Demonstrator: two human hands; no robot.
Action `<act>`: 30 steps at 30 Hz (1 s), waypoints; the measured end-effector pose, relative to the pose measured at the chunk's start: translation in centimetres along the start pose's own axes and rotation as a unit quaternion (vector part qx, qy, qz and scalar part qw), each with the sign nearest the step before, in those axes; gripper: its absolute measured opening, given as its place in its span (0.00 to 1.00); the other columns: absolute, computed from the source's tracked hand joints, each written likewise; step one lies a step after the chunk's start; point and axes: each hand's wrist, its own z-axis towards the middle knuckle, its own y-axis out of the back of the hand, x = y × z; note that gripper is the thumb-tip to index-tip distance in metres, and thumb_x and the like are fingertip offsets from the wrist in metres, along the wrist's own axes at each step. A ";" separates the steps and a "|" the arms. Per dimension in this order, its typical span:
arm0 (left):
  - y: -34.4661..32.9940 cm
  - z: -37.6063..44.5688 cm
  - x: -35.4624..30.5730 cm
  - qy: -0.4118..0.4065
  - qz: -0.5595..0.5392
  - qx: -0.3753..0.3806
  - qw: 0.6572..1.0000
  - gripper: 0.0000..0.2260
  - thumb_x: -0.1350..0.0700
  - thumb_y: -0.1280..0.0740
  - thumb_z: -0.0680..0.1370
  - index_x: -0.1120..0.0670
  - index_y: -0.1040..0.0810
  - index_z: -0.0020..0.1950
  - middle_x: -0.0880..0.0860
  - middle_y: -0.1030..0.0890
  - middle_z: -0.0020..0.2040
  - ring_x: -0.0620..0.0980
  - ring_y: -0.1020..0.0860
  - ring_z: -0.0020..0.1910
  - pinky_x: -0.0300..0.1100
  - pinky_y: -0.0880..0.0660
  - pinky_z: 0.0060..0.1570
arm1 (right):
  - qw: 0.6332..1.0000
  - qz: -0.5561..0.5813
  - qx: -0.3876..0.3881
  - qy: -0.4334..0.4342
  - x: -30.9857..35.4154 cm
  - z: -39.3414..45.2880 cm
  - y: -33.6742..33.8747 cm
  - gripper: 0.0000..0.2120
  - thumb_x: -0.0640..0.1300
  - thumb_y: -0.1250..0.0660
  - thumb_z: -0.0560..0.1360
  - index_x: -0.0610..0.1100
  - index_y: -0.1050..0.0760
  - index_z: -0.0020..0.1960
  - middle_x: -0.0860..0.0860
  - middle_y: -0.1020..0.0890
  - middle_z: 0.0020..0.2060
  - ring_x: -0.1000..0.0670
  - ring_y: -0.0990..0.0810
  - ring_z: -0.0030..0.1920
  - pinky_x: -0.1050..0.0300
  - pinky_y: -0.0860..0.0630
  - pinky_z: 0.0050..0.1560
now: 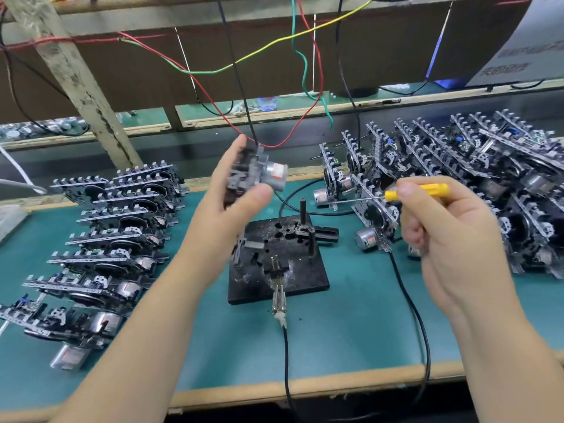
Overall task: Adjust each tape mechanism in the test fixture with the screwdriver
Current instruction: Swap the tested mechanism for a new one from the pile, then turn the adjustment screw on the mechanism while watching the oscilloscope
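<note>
My left hand (227, 190) holds a tape mechanism (259, 175) up in the air, well above the black test fixture (280, 282), its silver motor pointing right. The fixture plate lies on the green mat with two upright posts and nothing seated on it. My right hand (442, 227) grips a small screwdriver (418, 192) with a yellow handle; its thin shaft points left, level, toward the mechanism but apart from it.
Rows of tape mechanisms (113, 227) lie stacked on the left of the green mat (351, 325). A larger heap of mechanisms (476, 178) fills the right. A black cable with clip (279, 303) runs from the fixture to the bench's front edge. Coloured wires (305, 71) hang overhead.
</note>
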 end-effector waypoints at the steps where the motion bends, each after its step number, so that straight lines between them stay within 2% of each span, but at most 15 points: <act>1: 0.4 0.8 -0.2 -0.010 0.109 0.020 0.994 0.37 0.36 0.30 0.67 0.31 0.38 0.76 0.32 0.23 0.63 0.33 0.24 0.61 0.35 0.29 0.62 | 1.000 0.001 -0.001 -0.002 0.0 0.1 0.2 0.02 0.42 0.27 0.74 0.48 0.17 0.43 0.50 0.25 0.32 0.56 0.33 0.28 0.67 0.35 0.28; 2: 0.7 1.7 -0.3 -0.018 0.215 0.050 0.975 0.40 0.34 0.29 0.66 0.30 0.40 0.76 0.31 0.26 0.64 0.32 0.27 0.63 0.32 0.31 0.62 | 1.000 0.000 0.004 -0.001 -0.1 0.1 0.2 0.00 0.45 0.26 0.72 0.49 0.17 0.42 0.50 0.24 0.33 0.57 0.32 0.29 0.67 0.34 0.30; 4: 0.8 3.5 0.0 -0.024 0.380 0.122 0.917 0.45 0.30 0.29 0.64 0.34 0.43 0.79 0.39 0.28 0.64 0.40 0.30 0.66 0.42 0.30 0.65 | 1.000 -0.016 0.013 0.009 -0.6 0.0 0.0 0.02 0.47 0.27 0.72 0.49 0.17 0.43 0.55 0.21 0.34 0.60 0.29 0.31 0.70 0.32 0.33; 6: 0.3 4.7 0.8 -0.012 0.473 0.178 0.863 0.48 0.29 0.29 0.65 0.38 0.45 0.81 0.45 0.29 0.67 0.49 0.32 0.69 0.55 0.31 0.68 | 0.999 -0.039 0.011 0.005 -1.3 -0.3 -0.4 0.04 0.47 0.30 0.77 0.49 0.19 0.44 0.59 0.20 0.35 0.62 0.27 0.34 0.71 0.30 0.38; 8: -0.3 5.1 1.8 -0.003 0.515 0.208 0.832 0.49 0.29 0.28 0.67 0.39 0.46 0.81 0.47 0.32 0.73 0.52 0.36 0.74 0.59 0.34 0.71 | 0.999 -0.046 0.016 -0.021 -1.9 -0.5 -0.6 0.07 0.51 0.33 0.78 0.51 0.21 0.44 0.60 0.22 0.35 0.61 0.27 0.36 0.65 0.29 0.44; 11: -0.5 5.1 3.0 0.001 0.545 0.211 0.811 0.48 0.27 0.31 0.67 0.37 0.49 0.81 0.46 0.35 0.75 0.51 0.39 0.75 0.62 0.36 0.70 | 0.997 -0.051 0.029 -0.054 -2.5 -0.8 -0.8 0.09 0.55 0.35 0.77 0.52 0.24 0.42 0.59 0.24 0.36 0.56 0.27 0.40 0.54 0.29 0.49; 15: -0.7 5.2 3.4 -0.008 0.565 0.215 0.796 0.49 0.24 0.36 0.65 0.37 0.50 0.81 0.46 0.35 0.74 0.52 0.39 0.74 0.62 0.33 0.67 | 0.995 -0.062 0.028 -0.076 -3.5 -0.8 -0.9 0.12 0.48 0.39 0.83 0.48 0.26 0.43 0.57 0.24 0.38 0.52 0.25 0.45 0.54 0.28 0.48; 20: -0.9 5.3 3.7 -0.020 0.584 0.224 0.780 0.48 0.26 0.33 0.67 0.38 0.50 0.81 0.45 0.35 0.74 0.53 0.38 0.72 0.59 0.31 0.65 | 0.988 -0.101 0.071 -0.092 -4.3 -0.3 -2.2 0.13 0.45 0.42 0.85 0.48 0.23 0.45 0.57 0.19 0.41 0.55 0.20 0.47 0.56 0.27 0.49; 22: -1.0 5.4 3.7 -0.019 0.583 0.226 0.780 0.50 0.24 0.34 0.65 0.39 0.50 0.81 0.45 0.37 0.76 0.53 0.39 0.74 0.60 0.33 0.68 | 0.979 -0.148 0.109 -0.084 -4.6 0.0 -2.9 0.11 0.47 0.42 0.85 0.50 0.21 0.52 0.58 0.16 0.49 0.59 0.20 0.53 0.58 0.28 0.54; 23: -0.9 5.3 3.6 -0.015 0.564 0.228 0.794 0.50 0.24 0.34 0.65 0.39 0.50 0.81 0.46 0.40 0.78 0.52 0.41 0.77 0.60 0.36 0.71 | 0.972 -0.175 0.137 -0.074 -4.7 0.2 -3.3 0.10 0.48 0.41 0.85 0.53 0.21 0.56 0.58 0.17 0.53 0.61 0.22 0.57 0.58 0.29 0.57; 25: -0.1 4.7 3.1 -0.014 0.450 0.198 0.871 0.47 0.27 0.32 0.67 0.39 0.46 0.81 0.44 0.46 0.82 0.47 0.46 0.80 0.59 0.42 0.76 | 0.952 -0.226 0.201 -0.047 -4.9 0.5 -3.8 0.09 0.50 0.40 0.84 0.58 0.25 0.62 0.57 0.21 0.54 0.59 0.27 0.61 0.55 0.32 0.66; 26: 0.6 4.2 3.0 -0.028 0.385 0.161 0.908 0.42 0.30 0.32 0.69 0.40 0.42 0.80 0.44 0.44 0.81 0.45 0.45 0.80 0.58 0.43 0.77 | 0.937 -0.266 0.226 -0.027 -4.9 0.6 -4.0 0.12 0.52 0.40 0.82 0.60 0.27 0.65 0.60 0.23 0.52 0.58 0.29 0.64 0.53 0.35 0.69; 27: 1.4 3.5 3.0 -0.057 0.346 0.122 0.928 0.35 0.35 0.33 0.72 0.42 0.35 0.77 0.45 0.40 0.80 0.44 0.42 0.79 0.58 0.42 0.77 | 0.917 -0.315 0.246 -0.001 -4.9 0.7 -4.1 0.15 0.54 0.41 0.80 0.60 0.28 0.66 0.64 0.26 0.50 0.58 0.33 0.67 0.51 0.38 0.70; 28: 2.2 2.7 3.2 -0.093 0.339 0.088 0.932 0.29 0.40 0.34 0.73 0.46 0.29 0.73 0.46 0.34 0.77 0.45 0.38 0.77 0.58 0.40 0.75 | 0.894 -0.365 0.260 0.024 -5.1 0.7 -4.3 0.16 0.54 0.42 0.79 0.61 0.29 0.66 0.67 0.27 0.52 0.58 0.36 0.70 0.49 0.42 0.72; 30: 3.4 0.7 4.3 -0.134 0.349 0.057 0.926 0.21 0.46 0.36 0.75 0.51 0.22 0.66 0.48 0.28 0.72 0.49 0.33 0.74 0.60 0.37 0.72 | 0.858 -0.433 0.271 0.063 -5.6 0.4 -4.4 0.10 0.54 0.42 0.79 0.61 0.29 0.59 0.71 0.30 0.60 0.57 0.42 0.72 0.46 0.48 0.72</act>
